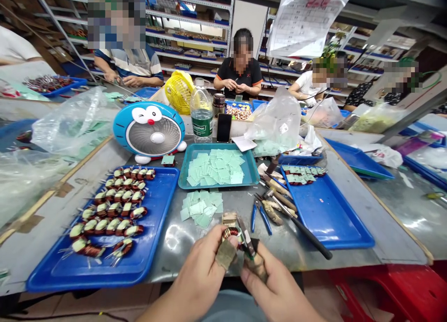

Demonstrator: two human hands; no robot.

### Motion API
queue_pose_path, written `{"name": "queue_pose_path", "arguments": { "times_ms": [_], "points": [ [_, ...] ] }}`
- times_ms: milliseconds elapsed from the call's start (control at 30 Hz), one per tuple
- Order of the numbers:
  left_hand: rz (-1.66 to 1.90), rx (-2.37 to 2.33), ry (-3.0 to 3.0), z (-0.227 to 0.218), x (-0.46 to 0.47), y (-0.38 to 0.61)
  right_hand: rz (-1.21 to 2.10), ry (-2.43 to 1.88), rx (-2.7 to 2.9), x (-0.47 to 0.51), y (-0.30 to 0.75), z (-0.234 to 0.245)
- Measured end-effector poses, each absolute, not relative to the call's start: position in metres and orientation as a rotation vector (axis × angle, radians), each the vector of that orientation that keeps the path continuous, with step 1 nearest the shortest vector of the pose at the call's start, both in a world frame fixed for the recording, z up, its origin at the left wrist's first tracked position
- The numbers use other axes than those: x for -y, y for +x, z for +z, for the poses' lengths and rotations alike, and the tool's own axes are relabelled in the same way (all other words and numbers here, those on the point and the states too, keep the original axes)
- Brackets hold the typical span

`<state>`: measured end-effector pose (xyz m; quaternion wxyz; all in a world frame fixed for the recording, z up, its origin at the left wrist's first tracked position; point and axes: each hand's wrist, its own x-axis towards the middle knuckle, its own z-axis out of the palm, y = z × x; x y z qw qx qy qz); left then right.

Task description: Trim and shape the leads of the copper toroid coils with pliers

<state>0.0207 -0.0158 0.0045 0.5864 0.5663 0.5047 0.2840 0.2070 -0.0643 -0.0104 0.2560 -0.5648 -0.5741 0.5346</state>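
Observation:
Near the front edge of the table, my left hand (pixel 204 261) is closed around a copper-wound ring coil (pixel 230 233). A brown cloth-like wrap covers its thumb. My right hand (pixel 274 277) grips a pliers-like steel tool (pixel 246 238), whose handle looks wrapped and is mostly hidden by the fingers. The tool's metal head is right beside the coil; whether they touch, I cannot tell. Just beyond my hands lies a loose pile of light green square sheets (pixel 201 208). More such sheets (pixel 216 166) fill a teal tray (pixel 184 175).
At left, a blue tray (pixel 139 266) holds rows of coils. At right, another blue tray (pixel 335 222) has green-topped coils. Between lie blue-handled pliers (pixel 260 215) and a black-handled hammer (pixel 307 233). A blue fan (pixel 150 131), bottle (pixel 201 117) and phone (pixel 223 127) stand behind. Several people sit opposite.

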Motion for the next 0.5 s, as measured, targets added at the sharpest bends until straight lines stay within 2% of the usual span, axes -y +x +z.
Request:
{"name": "queue_pose_path", "arguments": {
  "times_ms": [200, 267, 433, 500],
  "points": [
    [0.604, -1.098, 1.325, -0.001, 0.014, 0.023, 1.884, -1.361, 1.135, 0.070, 0.207, -0.007],
    [0.594, -1.099, 1.313, -0.002, 0.012, 0.024, 1.936, -1.362, 1.024, 0.068, 0.205, -0.006],
    [0.677, -1.200, 1.327, 0.001, 0.007, 0.022, 1.440, -1.553, 1.397, 0.057, 0.199, -0.003],
    [0.696, -1.226, 1.312, 0.002, 0.006, 0.020, 1.432, -1.536, 1.488, 0.053, 0.199, -0.002]
  ]
}}
